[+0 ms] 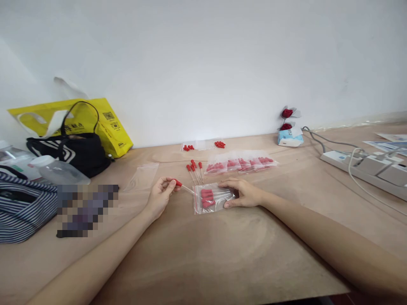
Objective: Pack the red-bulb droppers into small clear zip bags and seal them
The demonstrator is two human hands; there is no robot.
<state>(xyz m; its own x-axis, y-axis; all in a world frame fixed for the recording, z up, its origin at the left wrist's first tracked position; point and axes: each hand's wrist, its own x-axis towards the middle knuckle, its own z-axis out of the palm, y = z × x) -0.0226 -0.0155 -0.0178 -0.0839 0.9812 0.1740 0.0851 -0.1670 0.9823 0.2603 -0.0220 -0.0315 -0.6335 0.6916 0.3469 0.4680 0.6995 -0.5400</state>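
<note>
Between the thumb and fingers of my left hand (162, 195) is a glass dropper (178, 183), pinched by its red rubber bulb. Its clear tube points right, with the tip at the mouth of a zip bag (197, 208). Several red-bulbed droppers (207, 198) lie inside that bag, bulbs toward the opening. My right hand (243, 192) grips the bag's far end, thumb in front and fingers behind. Just beyond the bag lie several loose droppers (193, 166), bulbs pointing away from me.
Filled bags (241, 164) lie overlapped in a row behind my right hand. A flat clear bag (141, 176) rests left of my left hand. Further back are more red-bulbed droppers (219, 145). Bags and a plastic bottle (60, 170) crowd the left; a power strip (365, 167) sits right.
</note>
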